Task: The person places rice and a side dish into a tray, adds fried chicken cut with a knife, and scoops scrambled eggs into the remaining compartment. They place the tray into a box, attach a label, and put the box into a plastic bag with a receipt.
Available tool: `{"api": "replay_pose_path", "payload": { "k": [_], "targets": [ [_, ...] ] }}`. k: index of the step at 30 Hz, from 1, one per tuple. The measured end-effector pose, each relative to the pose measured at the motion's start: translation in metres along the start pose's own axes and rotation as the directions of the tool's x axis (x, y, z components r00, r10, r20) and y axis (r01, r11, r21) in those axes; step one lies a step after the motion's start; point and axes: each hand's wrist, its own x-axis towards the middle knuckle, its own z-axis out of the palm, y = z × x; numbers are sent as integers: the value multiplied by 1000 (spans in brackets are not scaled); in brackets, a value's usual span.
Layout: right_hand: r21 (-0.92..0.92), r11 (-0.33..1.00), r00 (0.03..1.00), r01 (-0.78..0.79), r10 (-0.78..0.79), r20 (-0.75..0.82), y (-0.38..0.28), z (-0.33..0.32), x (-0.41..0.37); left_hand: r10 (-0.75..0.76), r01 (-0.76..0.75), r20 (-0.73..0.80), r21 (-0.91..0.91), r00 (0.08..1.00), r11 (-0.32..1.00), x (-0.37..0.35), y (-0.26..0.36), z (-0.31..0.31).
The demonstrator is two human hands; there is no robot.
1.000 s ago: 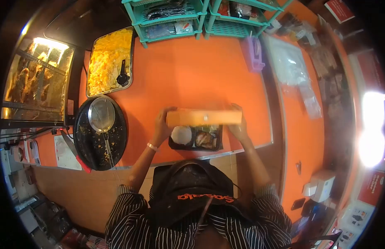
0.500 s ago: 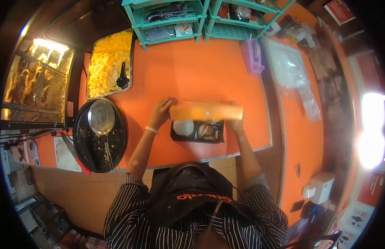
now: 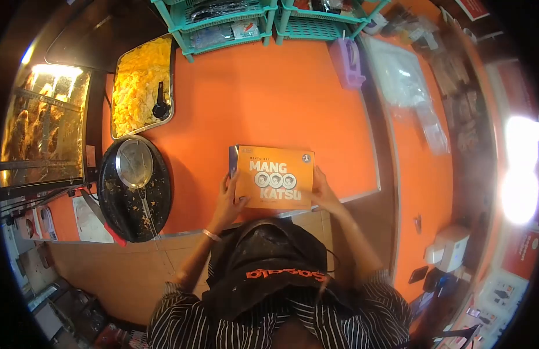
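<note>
An orange cardboard bento box [image 3: 275, 177] with "MANG KATSU" printed in white lies on the table near its front edge. Its printed top hides what is inside. My left hand [image 3: 228, 198] grips its left side, thumb toward the front and fingers along the side. On the opposite side, my right hand [image 3: 321, 191] holds the right edge. A dark strip shows at the box's far left corner. The black food tray is hidden from view.
A black round pan [image 3: 112, 203] with a strainer [image 3: 134, 163] stands at left, beside a red-handled knife [image 3: 115, 235]. Behind are a metal tray of shredded yellow food [image 3: 133, 87] with a black scoop [image 3: 160, 107], teal racks [image 3: 223, 41] and a purple tape dispenser [image 3: 346, 64].
The orange cardboard, earlier blurred above the open black tray of food, now lies flat with its printed face up and covers it. Both hands have come down and nearer my body.
</note>
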Motion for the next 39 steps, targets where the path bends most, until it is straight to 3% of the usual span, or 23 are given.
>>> {"api": "replay_pose_path", "payload": {
  "k": [1,2,4,5,7,8,10,11,15,17,18,19,20,22,23,24,25,29,32,34,35,37,39],
  "targets": [
    [96,995,993,-9,20,-113,-11,14,-14,29,-10,-199,97,980,995,-9,5,5],
    [101,995,993,-11,22,-115,-8,21,-18,30,-11,-194,99,981,995,-16,-1,11],
    [231,950,970,-211,232,-68,-14,30,-25,-493,409,-218,-338,842,848,-25,-9,23],
    [361,877,935,-316,352,-36,-18,31,-31,-496,412,-215,-338,842,846,-26,-16,24],
    [449,833,939,-322,342,39,-17,29,-34,-582,471,53,-649,811,598,-24,-16,9],
    [530,782,942,-326,318,110,-15,28,-36,-584,475,54,-644,810,600,-27,-22,5],
    [570,773,954,-279,291,72,-7,33,-39,-383,422,233,-725,894,544,-30,-37,-5],
    [598,768,964,-229,265,29,-3,35,-41,-384,428,239,-720,892,547,-33,-43,-8],
    [431,882,956,-187,265,-127,9,53,-44,-279,362,232,-562,932,743,-43,-49,-14],
    [-35,989,869,141,-141,-475,46,76,-40,-281,338,190,-468,941,816,-45,-41,-12],
    [-37,989,867,142,-142,-478,43,82,-43,-199,192,-26,-178,980,965,-46,-31,-9],
    [-179,979,857,100,-176,-485,36,89,-44,-38,72,-205,160,978,984,-45,-25,-6],
    [-315,948,848,52,-208,-488,28,94,-44,-30,64,-205,159,978,985,-44,-24,-4],
    [-294,952,811,80,-234,-537,15,97,-42,141,-117,2,569,990,814,-42,-25,-1],
    [-246,968,865,-45,-86,-495,9,91,-39,151,-128,6,567,988,814,-40,-26,4],
    [-205,964,894,-170,64,-444,4,87,-37,62,-50,-22,352,998,935,-37,-25,10],
    [-204,965,893,-163,57,-447,6,86,-37,-36,39,-30,120,999,992,-36,-24,13],
    [-258,960,884,-106,-28,-467,2,88,-29,-227,186,96,323,969,928,-4,-7,12],
    [-218,973,834,80,-185,-520,-22,88,-23,-154,156,-38,412,987,898,14,2,16],
    [-757,653,815,-38,-417,-401,-34,89,-17,327,-208,-65,652,943,729,24,-10,18],
    [-721,693,799,26,-447,-401,-19,88,-7,324,-203,-71,651,943,732,26,-17,16],
    [-695,709,750,118,-523,-406,-18,83,0,360,-400,178,325,916,857,42,-27,2],
    [-660,729,716,179,-557,-421,-20,83,0,224,-266,158,347,962,899,58,-22,10]
  ]
}}
